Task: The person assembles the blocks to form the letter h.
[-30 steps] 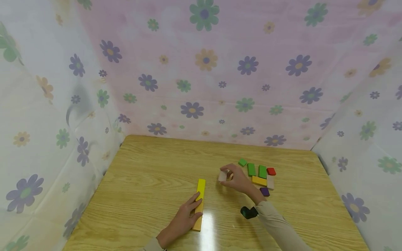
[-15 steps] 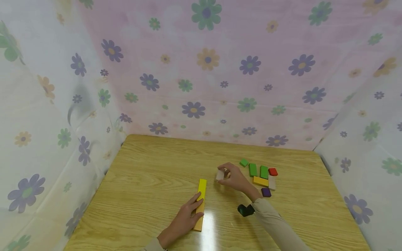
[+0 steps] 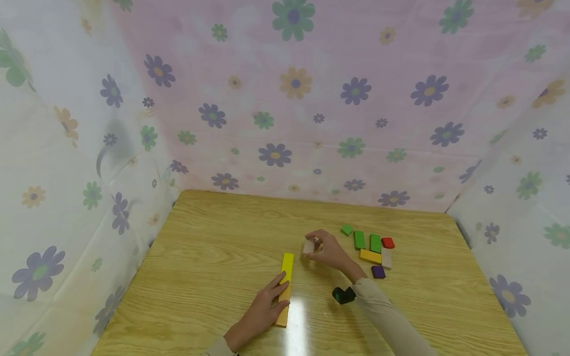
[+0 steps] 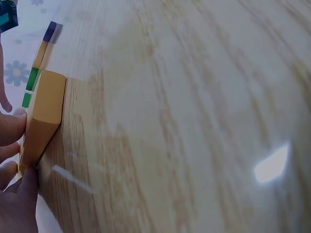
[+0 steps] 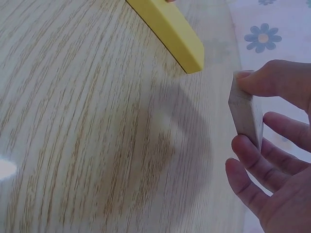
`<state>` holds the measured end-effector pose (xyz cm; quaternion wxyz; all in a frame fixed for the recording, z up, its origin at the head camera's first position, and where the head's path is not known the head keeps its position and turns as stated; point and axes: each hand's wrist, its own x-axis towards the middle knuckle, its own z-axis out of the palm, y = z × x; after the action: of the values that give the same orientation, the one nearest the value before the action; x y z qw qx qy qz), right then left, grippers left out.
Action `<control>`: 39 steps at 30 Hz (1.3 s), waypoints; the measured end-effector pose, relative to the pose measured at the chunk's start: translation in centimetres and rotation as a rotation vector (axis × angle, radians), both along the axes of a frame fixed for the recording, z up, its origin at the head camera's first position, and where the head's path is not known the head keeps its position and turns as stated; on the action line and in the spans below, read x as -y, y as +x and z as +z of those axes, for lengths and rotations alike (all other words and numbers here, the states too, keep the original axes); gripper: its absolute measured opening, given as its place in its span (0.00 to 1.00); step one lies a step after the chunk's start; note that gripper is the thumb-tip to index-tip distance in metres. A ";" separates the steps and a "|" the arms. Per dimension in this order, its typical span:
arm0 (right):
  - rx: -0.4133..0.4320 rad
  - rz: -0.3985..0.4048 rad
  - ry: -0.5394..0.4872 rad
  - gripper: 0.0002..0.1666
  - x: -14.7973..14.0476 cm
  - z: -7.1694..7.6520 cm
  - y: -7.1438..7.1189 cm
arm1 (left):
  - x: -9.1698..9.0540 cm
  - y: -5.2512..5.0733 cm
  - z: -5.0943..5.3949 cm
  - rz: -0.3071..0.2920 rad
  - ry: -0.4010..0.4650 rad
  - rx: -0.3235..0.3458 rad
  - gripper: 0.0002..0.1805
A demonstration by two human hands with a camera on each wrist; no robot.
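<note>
In the head view my left hand (image 3: 262, 309) rests over a straight row of yellow and orange blocks (image 3: 288, 262), its fingers lying on top. The left wrist view shows the orange end (image 4: 46, 99) of the row flat on the table, with one finger touching its side. My right hand (image 3: 330, 253) pinches a pale wooden block (image 5: 248, 111) between thumb and fingers. That block is tilted and held above the table, a little right of the row's yellow far end (image 5: 187, 48).
To the right lie several blocks: a small green one (image 3: 346, 229), two longer green blocks (image 3: 359, 240), a red one (image 3: 388, 243), a yellow-orange one (image 3: 370, 256), a pale one (image 3: 386, 258) and a purple one (image 3: 378, 272). Flowered cloth (image 3: 276, 123) surrounds the wooden table (image 3: 213, 237).
My right hand has moved slightly left with the pale block, closer to the row. The left hand has stayed on the row, and the head view has shifted a little.
</note>
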<state>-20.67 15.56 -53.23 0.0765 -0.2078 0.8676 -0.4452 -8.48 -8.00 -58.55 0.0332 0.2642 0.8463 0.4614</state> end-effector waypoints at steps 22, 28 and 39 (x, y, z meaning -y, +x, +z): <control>0.025 0.022 0.025 0.29 2.8 -1.2 -1.9 | 0.0 -0.1 0.0 -0.011 0.001 0.007 0.27; 0.048 0.018 0.039 0.28 3.5 -1.4 -2.4 | 0.0 0.0 0.0 -0.007 0.002 0.002 0.26; 0.089 0.021 0.057 0.25 4.6 -2.1 -2.9 | 0.0 0.0 0.1 -0.009 0.009 0.020 0.26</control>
<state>-23.62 10.95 -55.33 0.1254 -0.1945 0.8736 -0.4282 -8.51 -7.97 -58.40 0.0427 0.2637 0.8426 0.4676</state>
